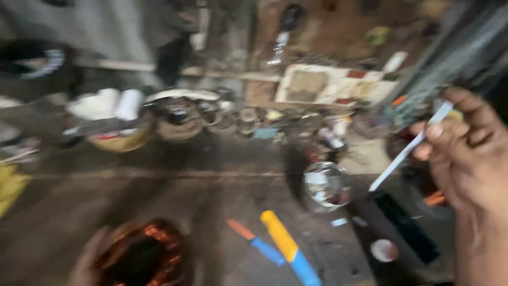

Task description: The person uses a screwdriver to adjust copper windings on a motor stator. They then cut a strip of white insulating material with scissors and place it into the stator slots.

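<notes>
Across the whole view, a dark, stained desk carries the clutter; the picture is motion-blurred, so fine detail is lost. Along its far edge runs a row of things: a white and red flat tray or board, a round metal pot with a lid, a yellowish bowl with white bundled material above it. Much of that row is too smeared to identify.

Right hand: raised at the right edge, fingers curled closed, thumb and forefinger pinching a thin white strip. The strip slants from upper right to lower left, its lower end in front of a dark rectangular tray.

Left hand: at the bottom left edge, only partly in frame. It cups the side of a round copper wire coil, orange-red windings around a dark centre. Fingers lie against the coil's left rim; how tightly they close I cannot tell.

Between the two hands: a shiny round metal bowl just left of the strip's lower end. Nearer, a yellow and blue handled tool lies diagonally, with a smaller orange and blue handled tool just beside it on its left. A small white round cap sits near the dark tray.
</notes>
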